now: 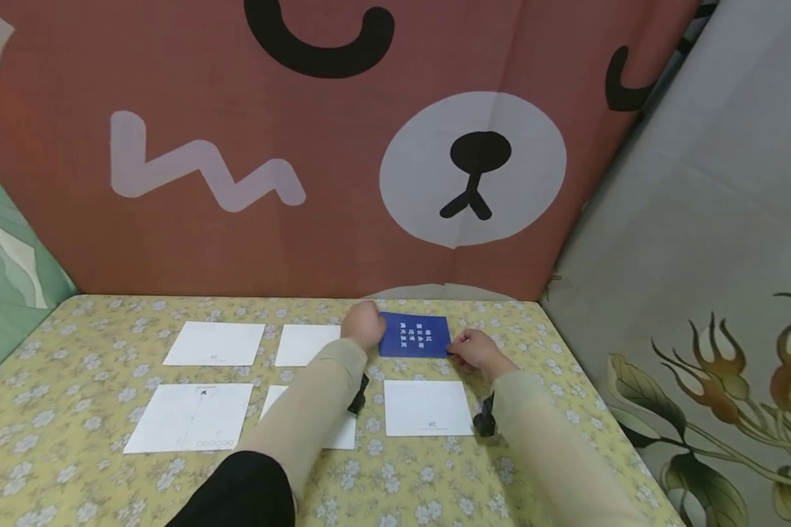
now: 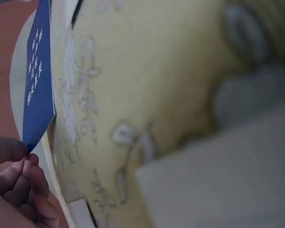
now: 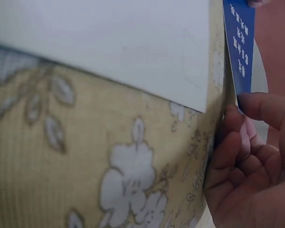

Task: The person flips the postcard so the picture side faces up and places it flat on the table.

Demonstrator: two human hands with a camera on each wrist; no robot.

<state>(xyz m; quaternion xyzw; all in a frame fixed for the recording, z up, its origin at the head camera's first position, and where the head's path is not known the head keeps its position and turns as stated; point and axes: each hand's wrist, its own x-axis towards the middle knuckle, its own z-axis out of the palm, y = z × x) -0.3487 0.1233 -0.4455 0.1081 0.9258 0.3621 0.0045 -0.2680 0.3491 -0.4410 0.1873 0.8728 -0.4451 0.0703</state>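
A blue card (image 1: 414, 344) with white printed characters lies across the space between my two hands, close over the far part of the table. My left hand (image 1: 364, 326) pinches its left end between thumb and fingers, as the left wrist view shows. At the opposite end, my right hand (image 3: 256, 152) pinches a corner, the other fingers curled beneath. Just nearer than the blue card lies a white card (image 1: 428, 408) with a small mark near its lower edge. My left forearm partly covers two more white cards, one far (image 1: 305, 344) and one near (image 1: 343, 432).
On the left side of the table are a far white card (image 1: 214, 344) and a near white card (image 1: 191, 419) with printed lines. Yellow floral cloth (image 1: 66, 417) covers the table. A brown bear-patterned curtain (image 1: 303, 249) hangs behind its far edge, and a pale floral curtain (image 1: 666, 241) hangs right.
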